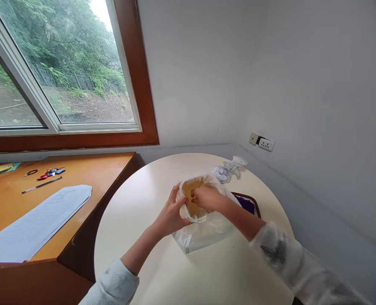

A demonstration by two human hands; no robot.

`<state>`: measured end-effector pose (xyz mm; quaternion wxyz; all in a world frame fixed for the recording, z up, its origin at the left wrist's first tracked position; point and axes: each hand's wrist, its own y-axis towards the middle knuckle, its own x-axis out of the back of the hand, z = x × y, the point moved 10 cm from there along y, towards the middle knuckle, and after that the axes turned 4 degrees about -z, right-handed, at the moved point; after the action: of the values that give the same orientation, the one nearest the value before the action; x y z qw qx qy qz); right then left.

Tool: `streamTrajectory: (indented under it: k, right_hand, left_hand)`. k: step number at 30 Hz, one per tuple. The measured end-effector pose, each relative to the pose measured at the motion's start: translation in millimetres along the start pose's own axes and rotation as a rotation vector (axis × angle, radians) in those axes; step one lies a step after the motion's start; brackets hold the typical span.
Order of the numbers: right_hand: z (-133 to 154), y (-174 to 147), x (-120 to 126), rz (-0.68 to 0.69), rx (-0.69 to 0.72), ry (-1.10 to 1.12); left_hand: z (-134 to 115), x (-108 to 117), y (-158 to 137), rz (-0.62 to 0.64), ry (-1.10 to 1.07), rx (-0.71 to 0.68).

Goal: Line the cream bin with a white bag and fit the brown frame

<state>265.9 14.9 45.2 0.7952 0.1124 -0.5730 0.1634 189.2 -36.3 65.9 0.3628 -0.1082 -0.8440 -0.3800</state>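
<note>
A thin white plastic bag (200,237) lies on the round cream table, its mouth spread around a yellowish hollow (191,207) that looks like the inside of a container. My left hand (174,212) grips the left side of this mouth, thumb over the rim and fingers around the outside. Reaching in from the right, my right hand (207,198) has its fingers curled inside the opening. Whatever it may hold there is hidden. Behind the opening sits a knotted translucent plastic bag (222,173). A brown-rimmed tray or box with purple inside (247,204) shows partly behind my right forearm.
The round table (127,220) stands against the wall. On the wooden desk (111,169) at left lie written papers (45,224), a pen (42,185), keys (51,172) and a dark hair tie (31,173). A wall socket (266,144) is at right, with a window above the desk.
</note>
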Motion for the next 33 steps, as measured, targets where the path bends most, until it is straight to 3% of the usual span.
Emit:
streamTrajectory:
  k: [3, 6, 8, 11, 17, 21, 24, 28, 31, 33]
  right_hand:
    - [-6.3, -24.0, 45.6, -0.306, 0.056, -0.013]
    - [-36.6, -46.0, 80.0, -0.611, -0.044, 0.059]
    - [-62.2, -44.8, 76.7, -0.588, -0.167, 0.156]
    - [-80.1, -32.0, 61.3, -0.443, -0.252, 0.233]
    - [-70.2, -14.3, 58.8, -0.427, -0.235, 0.026]
    - [-68.5, -3.6, 44.1, -0.361, -0.282, -0.121]
    - [-67.4, 0.9, 38.0, -0.327, -0.308, -0.158]
    - [-60.6, -3.5, 42.6, -0.272, -0.295, -0.131]
    - [-43.6, -16.8, 67.7, -0.395, -0.207, -0.136]
    - [-23.7, -26.0, 82.0, -0.499, -0.068, -0.145]
  left_hand:
    - [4.6, 6.6, 0.8, -0.009, 0.024, 0.037]
    - [6.9, 10.5, 4.6, -0.003, 0.025, 0.058]
    - [7.0, 10.3, 7.7, 0.015, 0.019, 0.061]
    - [5.5, 8.8, 10.7, 0.029, 0.008, 0.060]
    - [3.5, 6.4, 6.9, 0.006, -0.029, 0.062]
    - [1.0, 5.2, 5.0, -0.025, -0.052, -0.033]
    - [2.3, 0.6, 5.2, -0.023, 0.024, -0.090]
    - [6.7, -0.5, 6.6, -0.044, 0.063, -0.064]
    - [6.1, -0.2, 6.8, -0.045, -0.002, -0.044]
    - [6.0, 0.8, 6.8, -0.050, -0.024, -0.034]
